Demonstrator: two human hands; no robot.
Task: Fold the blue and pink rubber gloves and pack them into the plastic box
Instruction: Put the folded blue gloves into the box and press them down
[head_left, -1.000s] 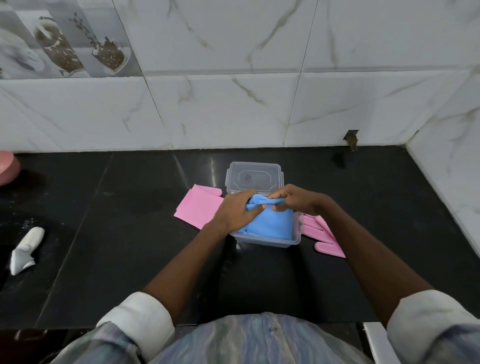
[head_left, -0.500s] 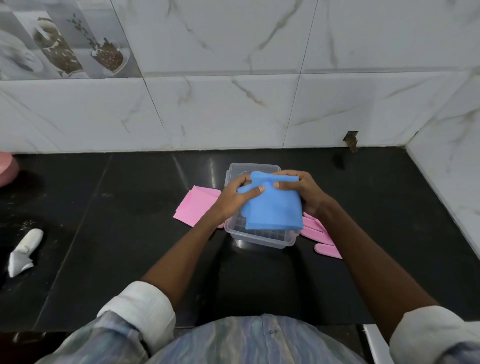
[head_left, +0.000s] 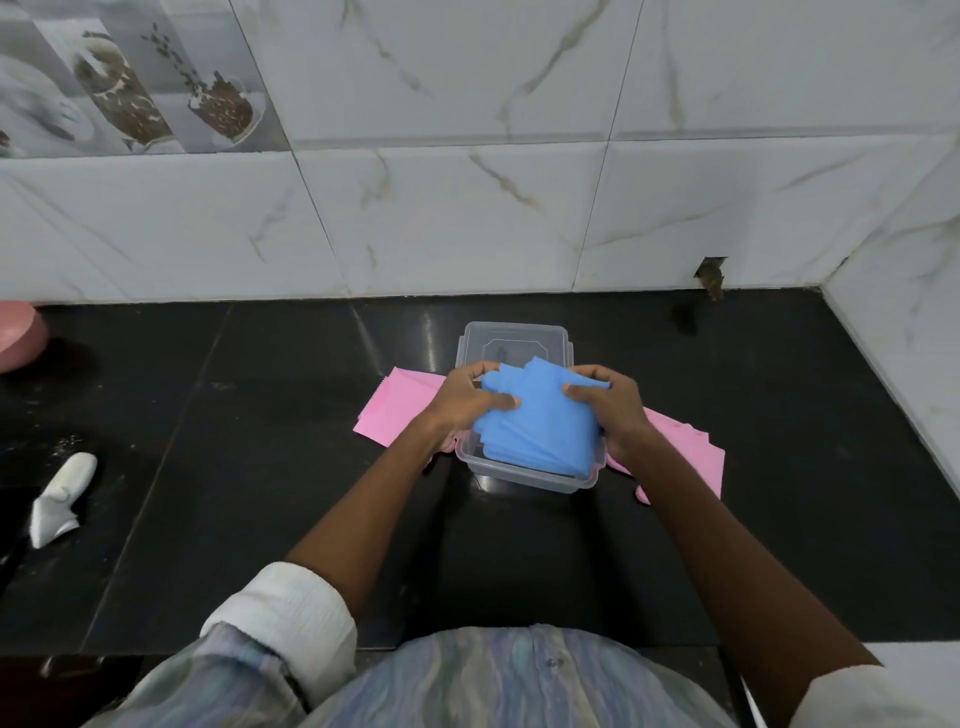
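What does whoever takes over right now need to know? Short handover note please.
Left hand and right hand both grip the folded blue gloves, pressing them into the clear plastic box on the black counter.
Done: blue gloves folded, partly in the box, top sticking out.
Left: seat the blue gloves; fold and pack the pink gloves, lying flat beside the box on both sides.

Black counter: plastic box, pink gloves, lid.

No readable text, label, brand, number or sign anywhere; only a moulded outline on the clear lid behind the plastic box, and pictured cups on the decorated wall tile, without lettering
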